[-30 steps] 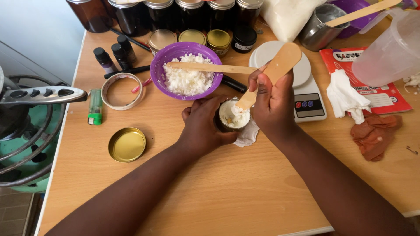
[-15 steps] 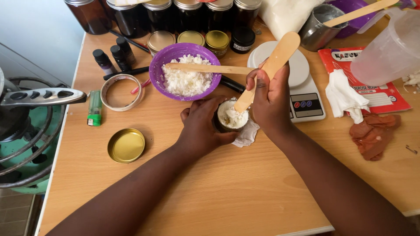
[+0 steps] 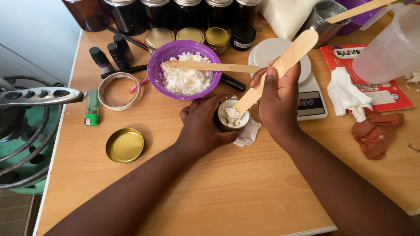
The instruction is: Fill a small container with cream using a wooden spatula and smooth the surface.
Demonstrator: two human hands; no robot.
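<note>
Two bare hands work near the middle of a wooden tabletop [image 3: 245, 192]. Toward the far edge sits a purple bowl [image 3: 154, 74] of white flaky wax, a wooden stick resting across it. At the left edge lies a gold lid [image 3: 124, 145]. Left hand [image 3: 202, 126] wraps around a small jar [image 3: 233, 116], steadying it. Right hand [image 3: 280, 98] grips a wooden spatula [image 3: 280, 65], its tip pressed into the white wax inside the jar. Packing appears underway; levelling the fill likely comes next.
</note>
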